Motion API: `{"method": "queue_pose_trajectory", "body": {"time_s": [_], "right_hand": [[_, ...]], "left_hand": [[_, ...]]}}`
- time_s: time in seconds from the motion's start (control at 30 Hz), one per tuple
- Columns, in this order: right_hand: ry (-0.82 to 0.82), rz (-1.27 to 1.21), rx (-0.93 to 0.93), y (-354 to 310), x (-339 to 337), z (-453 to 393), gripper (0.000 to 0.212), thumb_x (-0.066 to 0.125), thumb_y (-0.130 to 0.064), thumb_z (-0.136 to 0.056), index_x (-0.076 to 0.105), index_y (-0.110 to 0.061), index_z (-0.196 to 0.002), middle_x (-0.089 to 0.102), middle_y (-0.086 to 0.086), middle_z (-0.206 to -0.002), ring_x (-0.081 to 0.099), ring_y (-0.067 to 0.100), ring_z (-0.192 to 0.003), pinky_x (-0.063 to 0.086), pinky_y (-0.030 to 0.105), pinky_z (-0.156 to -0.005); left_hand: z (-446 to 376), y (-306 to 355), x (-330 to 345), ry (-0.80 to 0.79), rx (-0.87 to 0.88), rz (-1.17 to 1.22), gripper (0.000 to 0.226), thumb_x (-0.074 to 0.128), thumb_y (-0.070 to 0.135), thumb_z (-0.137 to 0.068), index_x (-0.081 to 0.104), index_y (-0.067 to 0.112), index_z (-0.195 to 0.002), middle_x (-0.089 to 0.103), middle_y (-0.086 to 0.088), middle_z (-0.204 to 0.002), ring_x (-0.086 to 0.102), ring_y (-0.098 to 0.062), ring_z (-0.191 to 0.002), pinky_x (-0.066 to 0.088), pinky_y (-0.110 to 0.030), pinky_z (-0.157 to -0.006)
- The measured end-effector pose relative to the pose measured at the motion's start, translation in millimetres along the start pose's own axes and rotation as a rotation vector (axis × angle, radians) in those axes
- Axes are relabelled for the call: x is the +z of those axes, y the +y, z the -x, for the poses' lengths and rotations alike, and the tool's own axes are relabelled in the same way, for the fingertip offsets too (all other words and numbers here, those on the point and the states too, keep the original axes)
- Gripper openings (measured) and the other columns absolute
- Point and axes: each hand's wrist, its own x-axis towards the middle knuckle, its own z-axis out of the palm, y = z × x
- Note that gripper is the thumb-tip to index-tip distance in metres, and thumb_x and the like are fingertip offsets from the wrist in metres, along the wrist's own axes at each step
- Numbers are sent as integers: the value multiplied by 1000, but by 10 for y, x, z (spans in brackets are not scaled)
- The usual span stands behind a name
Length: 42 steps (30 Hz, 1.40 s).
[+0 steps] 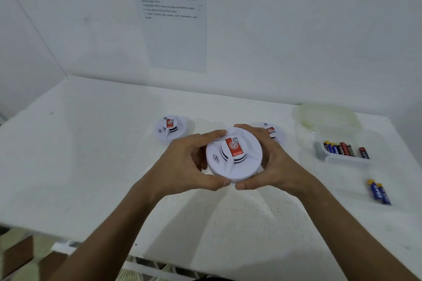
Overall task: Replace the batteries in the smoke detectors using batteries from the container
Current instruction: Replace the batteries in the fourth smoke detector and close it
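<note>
Head view, looking down at a white table [91, 143] set against a white wall. I hold one round white smoke detector [234, 155] just above the middle of the table, its domed face with a red label turned up toward me. My left hand [191, 162] curls round its left rim, fingers over the far edge and thumb on the near edge; my right hand [274, 162] mirrors it on the right rim, and the two thumbs nearly meet. Each grip is closed round the casing, a hold that I judge suits twisting the cover off its base to reach the batteries.

Two more detectors rest face up toward the far edge: one [170, 129] left of my hands, another [272, 132] partly hidden behind my right fingers, likely waiting their turn.

Near the far right corner sits a clear container [344, 159] holding several batteries [340, 148], open for easy reach, with its pale lid [326, 114] just behind it. Two blue batteries [379, 191] lie loose by the right edge, apart from the container; whether used or fresh I cannot tell.

A printed sheet [170, 18] hangs on the wall.
</note>
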Motion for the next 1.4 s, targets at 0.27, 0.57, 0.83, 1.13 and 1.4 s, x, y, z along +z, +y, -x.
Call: {"method": "queue_pose_trajectory", "body": {"time_s": [0.27,0.57,0.83,1.13,1.4], "right_hand": [[8,12,46,17,32,-10,92,93,-21,-54,45,-27,-133,56,-29,-128,53,-2,-123,47,10,-90],[37,23,38,82,43,-62,94,91,-15,-56,44,-30,-135,54,-12,-137,54,4,-125,47,14,-95],[44,25,54,73,34,-72,96,91,-11,-56,43,-29,-137,58,-20,-131,55,4,-124,49,15,-93],[45,10,60,87,25,-45,102,92,-14,-56,40,-25,-143,54,-6,-139,54,9,-126,51,18,-93],[51,-7,49,29,35,-31,94,91,-13,-56,44,-29,-136,54,-9,-137,54,4,-124,50,14,-89]], "left_hand": [[-32,-73,-24,-17,9,-54,86,82,45,-58,52,27,-136,67,12,-114,63,-16,-90,55,-24,-74],[-91,-124,-61,-45,-4,-33,85,84,44,-58,52,30,-136,66,15,-119,63,-13,-107,56,-31,-89],[-133,-132,-61,-29,14,-16,82,91,24,-60,54,27,-134,67,18,-114,62,-1,-98,49,-11,-76],[-160,-153,-39,-46,41,-9,82,84,42,-59,54,30,-134,66,19,-116,63,-9,-104,54,-20,-81],[-143,-118,-26,-41,62,-18,82,83,39,-62,51,30,-136,65,15,-118,63,-19,-103,57,-29,-80]]}}
